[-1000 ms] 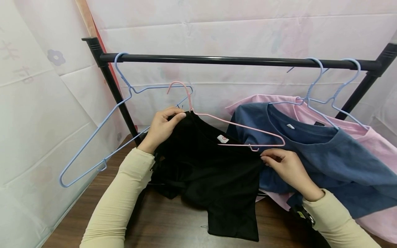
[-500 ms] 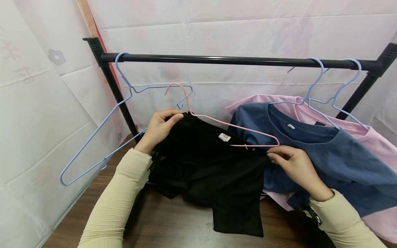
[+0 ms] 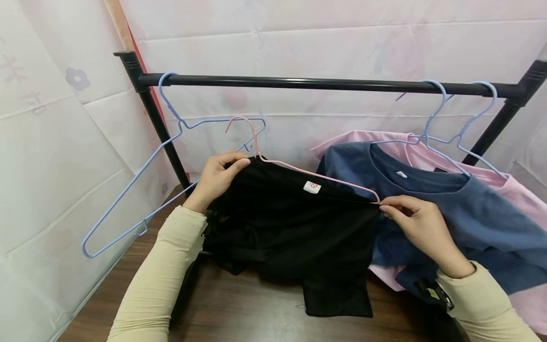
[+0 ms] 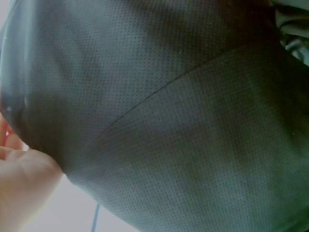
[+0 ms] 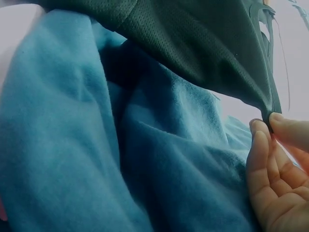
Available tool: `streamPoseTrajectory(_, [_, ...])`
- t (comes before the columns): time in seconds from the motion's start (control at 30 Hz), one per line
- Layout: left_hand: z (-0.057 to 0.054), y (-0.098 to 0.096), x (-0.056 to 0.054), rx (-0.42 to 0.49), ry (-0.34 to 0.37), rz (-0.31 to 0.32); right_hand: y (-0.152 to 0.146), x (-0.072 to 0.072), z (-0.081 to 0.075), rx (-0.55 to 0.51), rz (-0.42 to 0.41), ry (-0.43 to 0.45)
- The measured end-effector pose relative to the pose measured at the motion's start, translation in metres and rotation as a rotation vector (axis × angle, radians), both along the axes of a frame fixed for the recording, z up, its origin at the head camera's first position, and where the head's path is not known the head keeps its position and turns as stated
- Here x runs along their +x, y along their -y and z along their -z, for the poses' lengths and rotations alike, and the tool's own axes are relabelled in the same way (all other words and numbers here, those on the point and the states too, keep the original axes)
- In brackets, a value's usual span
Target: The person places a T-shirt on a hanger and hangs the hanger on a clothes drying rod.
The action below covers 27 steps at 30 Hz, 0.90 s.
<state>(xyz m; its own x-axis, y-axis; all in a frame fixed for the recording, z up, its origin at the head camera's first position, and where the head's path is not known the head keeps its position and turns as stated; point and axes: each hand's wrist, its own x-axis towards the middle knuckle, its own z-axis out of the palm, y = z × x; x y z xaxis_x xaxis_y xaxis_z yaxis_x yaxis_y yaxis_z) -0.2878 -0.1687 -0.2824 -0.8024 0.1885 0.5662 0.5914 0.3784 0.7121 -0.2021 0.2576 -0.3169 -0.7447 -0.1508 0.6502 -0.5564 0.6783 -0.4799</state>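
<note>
A black short-sleeved top (image 3: 290, 228) with a white neck label hangs between both hands, above the table. A pink wire hanger (image 3: 318, 175) has its right arm along the neckline; its lower part and left side are hidden by the cloth. My left hand (image 3: 217, 178) pinches the top near the hanger's neck. With thumb and fingertips, my right hand (image 3: 420, 229) pinches the top's edge at the hanger's right end. In the right wrist view the black cloth (image 5: 193, 53) is drawn taut to those fingertips. Black fabric (image 4: 169, 125) fills most of the left wrist view.
A black rail (image 3: 290, 83) runs across the back. From its left end hangs a bare blue hanger (image 3: 180, 126). At the right, a blue shirt (image 3: 427, 213) and a pink shirt (image 3: 523, 202) hang on blue hangers. Below lies a brown wooden table (image 3: 239, 304).
My right hand has moved right and slightly up, drawing the black top out to the hanger's right end. The pink hanger and my left hand have shifted slightly left and down.
</note>
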Motion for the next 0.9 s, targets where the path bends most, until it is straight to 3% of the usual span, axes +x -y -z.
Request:
streamPoseTrajectory(0.43, [0.001,-0.002,0.0,-0.005,0.0,0.014,0.008,0.001,-0.005,-0.086,0.053,-0.074])
streamPoseTrajectory(0.9, [0.003,-0.011,0.002,-0.037,-0.017,0.022,0.012,-0.005,-0.008,-0.042,0.033,-0.086])
